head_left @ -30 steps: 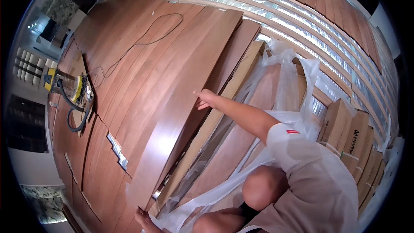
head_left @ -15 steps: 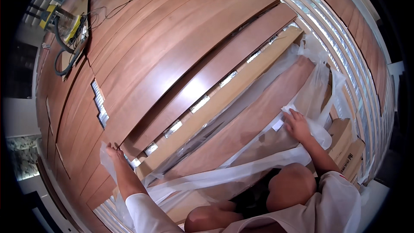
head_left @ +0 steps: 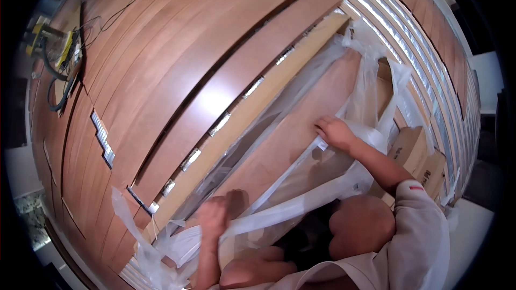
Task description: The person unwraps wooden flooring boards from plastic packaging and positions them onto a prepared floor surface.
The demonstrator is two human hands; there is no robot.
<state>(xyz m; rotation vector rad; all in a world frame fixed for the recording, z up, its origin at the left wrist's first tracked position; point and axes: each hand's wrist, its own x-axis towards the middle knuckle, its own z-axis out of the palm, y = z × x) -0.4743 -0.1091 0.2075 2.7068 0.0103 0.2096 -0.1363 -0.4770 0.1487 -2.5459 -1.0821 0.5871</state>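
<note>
right now, from the head view i'm watching, the right hand (head_left: 334, 131) lies with fingers spread and flat on the long side of a pack of reddish-brown floor planks (head_left: 285, 142), pressing on the torn clear plastic wrap (head_left: 371, 96) where a white strip of it crosses the pack's edge. the left hand (head_left: 214, 216) is blurred, so i cannot tell for certain, but it looks curled around a bunched strip of the same wrap near the pack's near end. the pack lies on the floor in front of the knees (head_left: 361, 226) (both bare and bent), running away toward the upper right, with loose wrap hanging off its far end. just beside it on the left lies a pale board (head_left: 252, 110), then a single loose plank (head_left: 215, 102) resting on the laid wood floor (head_left: 161, 37). cardboard boxes (head_left: 414, 153) stand close on the right. a yellow tool (head_left: 56, 48) with a dark cable sits well apart at the upper left.
</note>
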